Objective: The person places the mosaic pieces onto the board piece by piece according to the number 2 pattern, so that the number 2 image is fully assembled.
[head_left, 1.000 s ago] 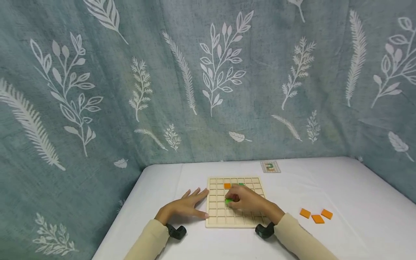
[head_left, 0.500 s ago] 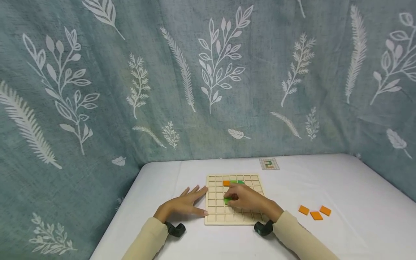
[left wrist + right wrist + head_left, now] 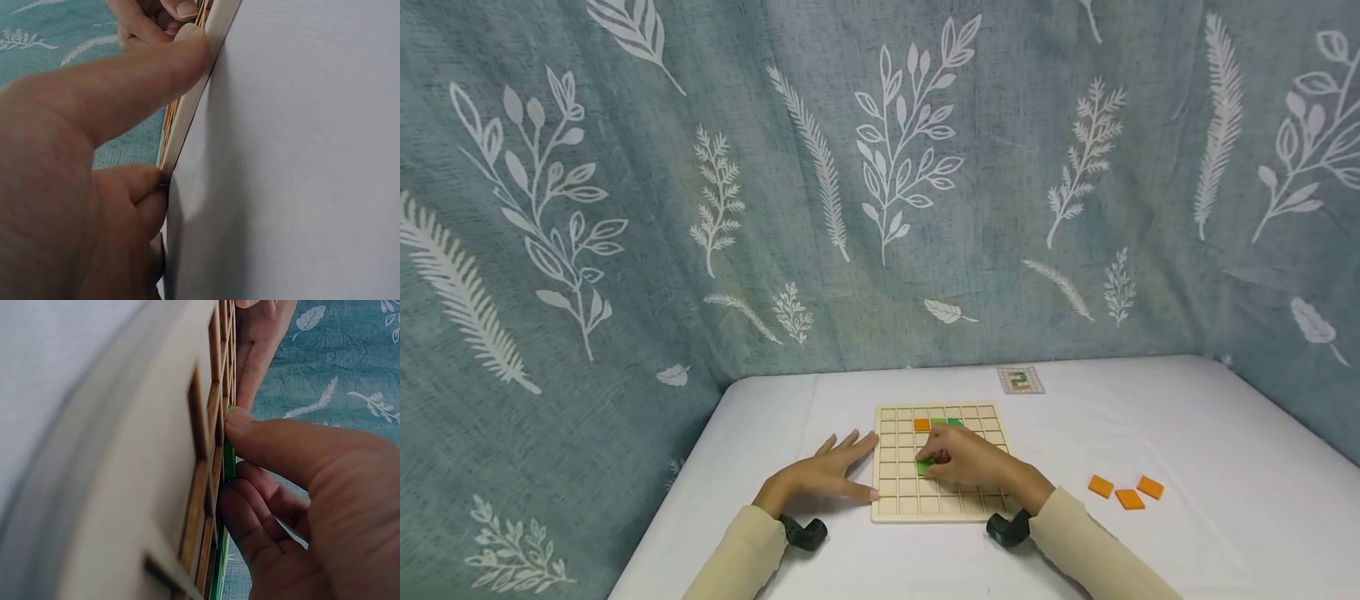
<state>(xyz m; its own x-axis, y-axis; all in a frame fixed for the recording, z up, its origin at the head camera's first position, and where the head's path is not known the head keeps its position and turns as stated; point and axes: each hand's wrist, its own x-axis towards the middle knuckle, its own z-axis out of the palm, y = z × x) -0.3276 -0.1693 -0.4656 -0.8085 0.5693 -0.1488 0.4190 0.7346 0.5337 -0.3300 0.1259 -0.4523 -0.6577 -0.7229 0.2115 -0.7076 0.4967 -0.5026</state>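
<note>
A light wooden grid board [image 3: 898,507] lies on the white table. My right hand [image 3: 966,457] is over it and pinches a bright green square tile [image 3: 922,468] between thumb and fingers. In the right wrist view that green tile [image 3: 230,453] stands at the grid's ridges; whether it is fully seated in a cell I cannot tell. An orange tile [image 3: 921,425], a light green tile [image 3: 937,422] and a darker green tile [image 3: 955,422] sit in a row near the board's far side. With fingers spread, my left hand [image 3: 823,475] touches the board's left edge.
Three loose orange tiles, one of them the middle tile [image 3: 1130,499], lie on the table to the right. Behind the board is a small card [image 3: 1020,381] printed with a coloured grid pattern. A leaf-patterned curtain [image 3: 820,250] hangs beyond the table.
The head view has shifted slightly. My right hand has moved a little, so the light green tile in the far row now shows. My left hand stays at the board's edge.
</note>
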